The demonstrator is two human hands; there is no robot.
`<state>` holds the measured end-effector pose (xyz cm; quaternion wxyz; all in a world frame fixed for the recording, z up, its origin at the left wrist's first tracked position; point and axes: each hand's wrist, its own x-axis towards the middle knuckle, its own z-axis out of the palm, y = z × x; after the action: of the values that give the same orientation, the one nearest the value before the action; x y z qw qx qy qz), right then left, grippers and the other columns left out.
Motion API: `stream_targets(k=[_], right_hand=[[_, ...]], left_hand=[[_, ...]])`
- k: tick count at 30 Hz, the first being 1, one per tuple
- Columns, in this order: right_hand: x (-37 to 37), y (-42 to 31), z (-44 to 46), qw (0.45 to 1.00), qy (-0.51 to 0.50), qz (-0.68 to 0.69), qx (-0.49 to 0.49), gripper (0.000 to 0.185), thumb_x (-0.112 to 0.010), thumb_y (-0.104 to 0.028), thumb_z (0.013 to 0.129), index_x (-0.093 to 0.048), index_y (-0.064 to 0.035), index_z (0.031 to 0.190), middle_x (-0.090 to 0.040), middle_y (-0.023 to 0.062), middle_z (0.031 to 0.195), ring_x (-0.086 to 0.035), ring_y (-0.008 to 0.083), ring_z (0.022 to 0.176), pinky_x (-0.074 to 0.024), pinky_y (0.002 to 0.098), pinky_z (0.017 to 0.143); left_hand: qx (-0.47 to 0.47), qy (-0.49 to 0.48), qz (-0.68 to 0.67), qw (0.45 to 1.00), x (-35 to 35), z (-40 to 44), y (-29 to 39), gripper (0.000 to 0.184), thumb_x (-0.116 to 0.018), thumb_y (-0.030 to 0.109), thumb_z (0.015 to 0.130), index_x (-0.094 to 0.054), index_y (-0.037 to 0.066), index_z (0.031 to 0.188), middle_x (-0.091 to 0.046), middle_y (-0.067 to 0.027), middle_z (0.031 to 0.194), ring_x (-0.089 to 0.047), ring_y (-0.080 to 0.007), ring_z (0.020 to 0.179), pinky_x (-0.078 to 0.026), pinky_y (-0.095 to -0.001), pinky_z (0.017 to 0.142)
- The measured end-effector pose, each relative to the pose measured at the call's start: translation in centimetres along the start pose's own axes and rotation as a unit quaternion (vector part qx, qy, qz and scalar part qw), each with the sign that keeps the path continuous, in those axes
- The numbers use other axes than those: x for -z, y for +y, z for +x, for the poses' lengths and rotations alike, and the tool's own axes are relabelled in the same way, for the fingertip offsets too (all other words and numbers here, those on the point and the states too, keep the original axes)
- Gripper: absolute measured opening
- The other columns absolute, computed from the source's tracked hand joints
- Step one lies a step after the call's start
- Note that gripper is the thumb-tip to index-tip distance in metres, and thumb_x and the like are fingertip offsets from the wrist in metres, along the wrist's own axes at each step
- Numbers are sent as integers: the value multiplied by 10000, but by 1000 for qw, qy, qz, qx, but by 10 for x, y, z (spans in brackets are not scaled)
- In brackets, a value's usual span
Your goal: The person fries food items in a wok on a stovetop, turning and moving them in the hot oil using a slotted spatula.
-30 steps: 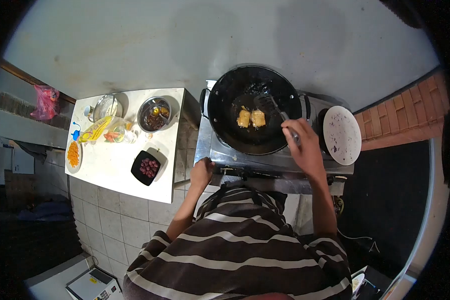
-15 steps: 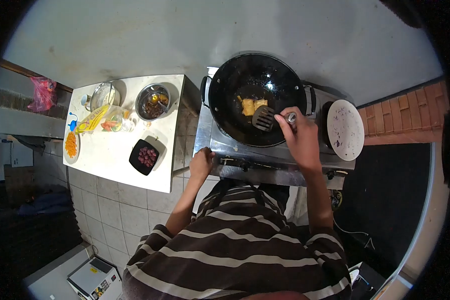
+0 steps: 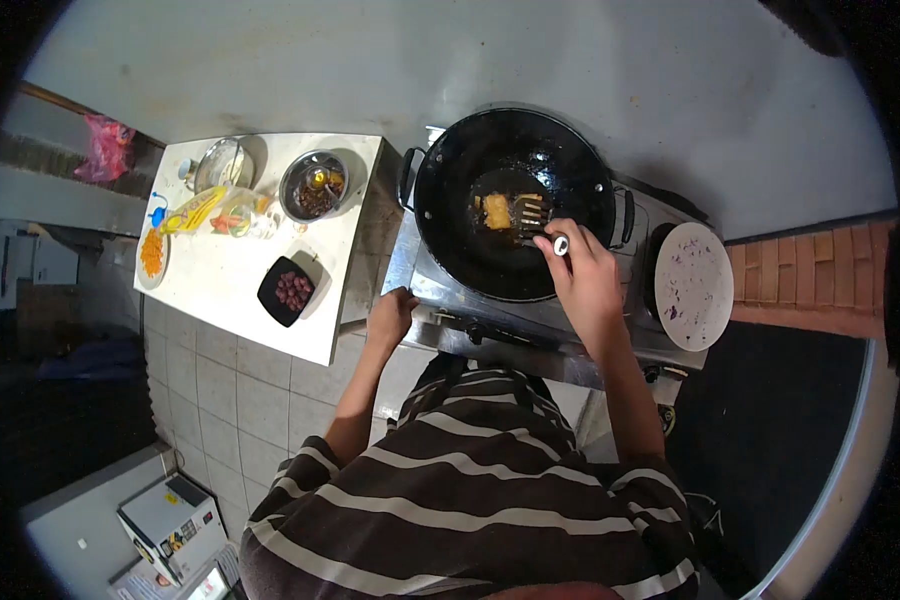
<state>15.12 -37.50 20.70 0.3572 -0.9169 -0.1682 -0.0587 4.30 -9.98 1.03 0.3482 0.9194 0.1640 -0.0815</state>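
Note:
My right hand (image 3: 583, 275) is closed round the handle of a slotted spatula (image 3: 533, 213) over a large black wok (image 3: 460, 255). The spatula's blade is tilted against golden fried pieces (image 3: 496, 211) at the middle of the wok, and it partly hides one of them. A little oil glistens around the food. My left hand (image 3: 390, 318) is curled on the front left edge of the steel stove (image 3: 402, 262), below the wok's left handle.
Right of the wok stands a white plate (image 3: 692, 290) with purple bits. On the white table (image 3: 230, 290) at left are a metal bowl (image 3: 313, 186) with dark contents, a black dish (image 3: 286, 291) of reddish pieces, a plate of orange shreds (image 3: 151, 254) and a yellow-printed bag (image 3: 195, 210).
The spatula's blade has tipped up on edge against the right-hand fried piece, and my right hand has shifted slightly left and down. My left hand stays at the stove's edge. The view has turned slightly.

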Motion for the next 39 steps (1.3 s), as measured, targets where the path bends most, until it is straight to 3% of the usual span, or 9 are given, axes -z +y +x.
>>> stream_targets(k=[3, 15, 16, 18, 24, 27, 30, 34, 39], right_hand=[[-1, 12, 4, 997, 33, 36, 64, 191, -662, -207, 939, -597, -60, 1042, -643, 167, 890, -662, 379, 751, -514, 448, 616], [-6, 51, 1, 986, 48, 156, 45, 188, -660, -139, 931, -604, -50, 1087, -610, 170, 858, -634, 356, 730, -480, 445, 616], [-7, 51, -1, 983, 70, 160, 48, 165, -688, -112, 910, -614, -39, 1037, -598, 141, 822, -595, 284, 671, -469, 375, 592], [-10, 53, -5, 983, 64, 164, 46, 164, -690, -109, 908, -616, -41, 1038, -595, 137, 818, -595, 276, 669, -468, 369, 588], [-12, 49, -12, 983, 56, 166, 49, 172, -687, -113, 911, -616, -51, 1055, -587, 133, 817, -601, 269, 660, -472, 368, 583], [-15, 47, -13, 984, 64, 163, 40, 178, -684, -122, 915, -612, -53, 1062, -583, 135, 818, -598, 265, 639, -474, 375, 576], [-18, 41, -17, 984, 85, 152, 45, 173, -689, -113, 911, -613, -45, 1052, -579, 129, 802, -587, 247, 622, -467, 360, 563], [-19, 27, -20, 982, 121, 146, 27, 157, -683, -115, 917, -622, -40, 1040, -599, 127, 814, -580, 223, 617, -463, 346, 561], [-23, 18, -36, 982, 133, 128, -41, 158, -686, -138, 923, -631, -31, 1025, -663, 127, 868, -634, 218, 687, -492, 317, 596]], left_hand=[[11, 12, 4, 1000, -7, 0, -5, 265, -677, 257, 904, -652, -6, 892, -678, -225, 841, -650, -427, 829, -482, -489, 702], [73, 47, 47, 995, -16, -4, -1, 340, -688, 322, 889, -642, -12, 850, -667, -263, 837, -638, -462, 843, -479, -531, 704], [76, 47, 49, 995, -17, -2, -4, 345, -696, 316, 887, -643, -20, 831, -666, -244, 810, -652, -425, 829, -480, -498, 705], [79, 49, 51, 994, -15, -2, -3, 351, -703, 310, 886, -645, -28, 812, -665, -225, 783, -665, -389, 815, -480, -464, 706], [119, 79, 100, 985, -11, -11, 8, 398, -748, 342, 841, -593, 26, 1027, -676, -220, 941, -646, -427, 920, -496, -501, 738], [24, 146, 38, 988, -16, -14, 17, 545, -733, 200, 842, -424, 72, 1271, -511, -200, 1219, -559, -448, 1103, -494, -510, 816], [-23, 135, 2, 991, -14, -24, 33, 485, -663, 96, 872, -440, 67, 1302, -484, -222, 1238, -564, -471, 1067, -496, -513, 829], [-105, 115, 12, 988, -6, -36, 35, 437, -667, 94, 865, -497, -6, 1255, -499, -221, 1248, -536, -424, 1137, -473, -464, 932], [-160, 126, 8, 979, -3, -37, 23, 421, -676, 90, 857, -510, 19, 1237, -535, -182, 1186, -549, -408, 1110, -464, -470, 918]])
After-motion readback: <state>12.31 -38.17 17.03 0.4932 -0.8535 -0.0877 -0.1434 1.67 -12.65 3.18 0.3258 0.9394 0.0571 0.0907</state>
